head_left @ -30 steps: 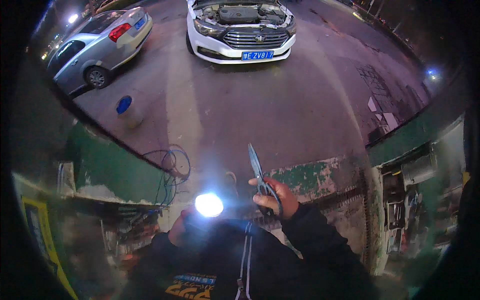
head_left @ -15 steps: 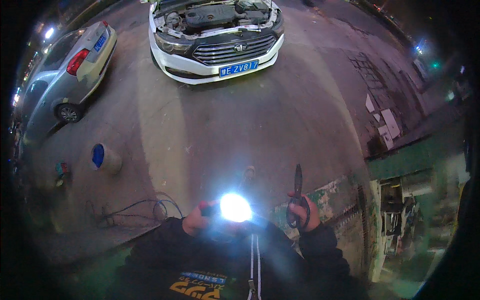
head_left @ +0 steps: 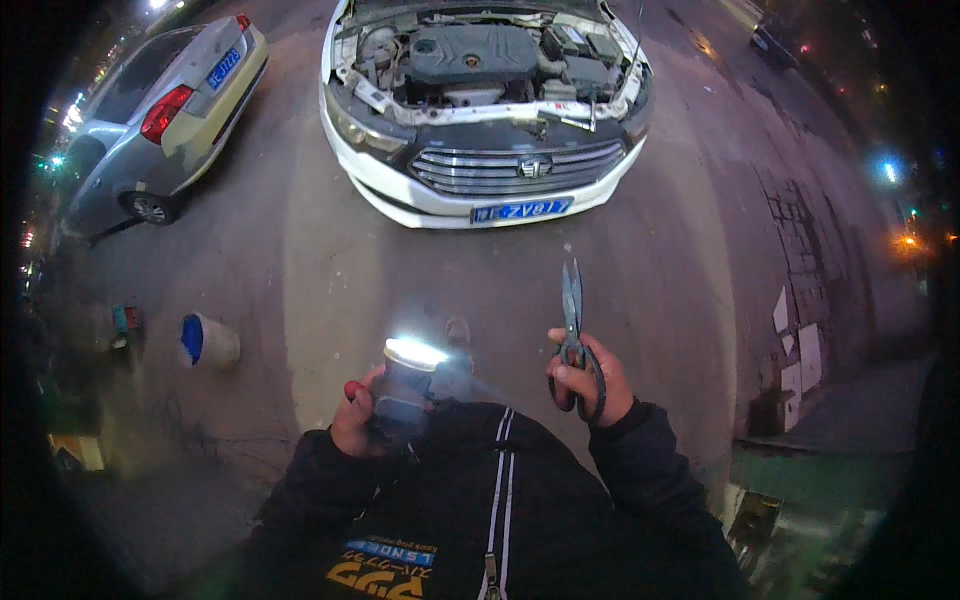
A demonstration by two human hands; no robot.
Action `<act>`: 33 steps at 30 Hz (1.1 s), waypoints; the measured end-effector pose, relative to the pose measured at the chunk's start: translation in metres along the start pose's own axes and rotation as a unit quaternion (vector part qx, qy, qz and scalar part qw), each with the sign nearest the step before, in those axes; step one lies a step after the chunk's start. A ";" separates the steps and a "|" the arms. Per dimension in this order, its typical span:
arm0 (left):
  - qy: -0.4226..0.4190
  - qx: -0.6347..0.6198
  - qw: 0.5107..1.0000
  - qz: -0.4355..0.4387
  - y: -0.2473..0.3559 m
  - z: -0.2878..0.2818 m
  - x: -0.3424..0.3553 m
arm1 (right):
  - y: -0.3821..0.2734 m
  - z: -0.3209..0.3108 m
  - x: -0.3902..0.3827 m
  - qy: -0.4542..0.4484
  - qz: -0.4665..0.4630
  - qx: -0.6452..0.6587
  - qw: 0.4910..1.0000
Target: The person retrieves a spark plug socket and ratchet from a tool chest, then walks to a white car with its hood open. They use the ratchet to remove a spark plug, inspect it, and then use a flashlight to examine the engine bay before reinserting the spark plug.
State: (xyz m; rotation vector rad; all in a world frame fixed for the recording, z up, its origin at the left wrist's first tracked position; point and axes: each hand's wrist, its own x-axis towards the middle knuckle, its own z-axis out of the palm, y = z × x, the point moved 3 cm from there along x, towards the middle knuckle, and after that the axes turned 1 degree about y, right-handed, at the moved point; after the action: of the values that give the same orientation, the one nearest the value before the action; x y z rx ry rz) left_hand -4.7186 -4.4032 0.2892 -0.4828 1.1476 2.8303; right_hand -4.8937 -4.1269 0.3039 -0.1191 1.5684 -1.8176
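Observation:
My left hand (head_left: 352, 422) is closed around a lit lamp (head_left: 402, 398) with a dark body, held in front of my jacket. Its bright face points ahead, toward the white car. A small red piece (head_left: 352, 389) shows by the fingers of that hand; what it belongs to I cannot make out. To the right, my right hand (head_left: 612, 390) grips a pair of scissors (head_left: 572, 305) by the black handle loops. The blades point forward and lie nearly together. Ahead of both hands stands the white car (head_left: 400, 200), its engine bay (head_left: 470, 55) exposed.
A silver car (head_left: 190, 150) is parked at the far left. On the ground at left lies a whitish bucket (head_left: 222, 342) with a blue inside. White flat pieces (head_left: 808, 355) lie at the right, near a green structure (head_left: 830, 490) at the lower right.
The white car appears nearer, with more of its engine bay in view. The lamp has tilted away from me, and the scissors have turned to show their blades flat.

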 end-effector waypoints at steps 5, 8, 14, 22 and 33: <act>0.040 0.064 0.997 -0.009 0.027 -0.037 0.200 | -0.039 -0.049 0.167 0.004 0.008 -0.018 1.000; 0.014 0.016 0.998 -0.064 0.045 -0.032 0.316 | -0.058 -0.084 0.241 0.057 0.061 0.042 0.996; 0.045 0.020 0.991 -0.125 0.095 -0.006 0.487 | -0.119 -0.163 0.339 0.134 0.074 0.036 0.988; 0.138 0.095 0.984 -0.066 0.123 -0.068 0.677 | -0.132 -0.270 0.610 0.052 0.200 -0.114 0.972; 0.153 0.287 0.937 -0.124 0.169 -0.182 0.941 | -0.167 -0.289 0.966 -0.106 0.037 -0.603 0.790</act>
State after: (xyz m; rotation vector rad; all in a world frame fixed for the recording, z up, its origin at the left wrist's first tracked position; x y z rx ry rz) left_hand -5.5907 -4.7169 -0.0063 -0.9489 1.7338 2.1107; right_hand -5.8256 -4.4348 0.0178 -0.7932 2.2548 -0.4459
